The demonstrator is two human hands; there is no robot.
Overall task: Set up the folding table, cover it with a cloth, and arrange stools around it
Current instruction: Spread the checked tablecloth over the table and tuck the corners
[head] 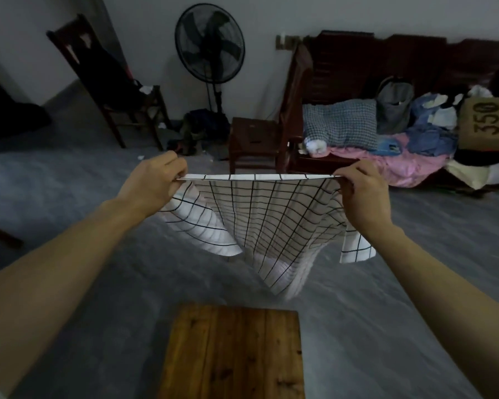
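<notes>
We hold the checked cloth (pixel 265 220) spread between both hands, out past the far edge of the table (pixel 234 352).

Our left hand (pixel 153 180) pinches one top corner of the cloth and our right hand (pixel 363 191) pinches the other, fingers curled tight on the hem. The upper edge therefore runs taut and level between them, while the rest hangs loose in folds. We judge that we grip it by the corners, hands wide apart, so that it opens flat and can be drawn back over the wooden top. That top stands bare below and nearer to us, and the cloth's lowest fold hangs just beyond its far edge, not touching it. A dark stool (pixel 252 139) stands well apart by the end of the bench (pixel 343 67) at the wall, so the seating looks not yet arranged.
</notes>
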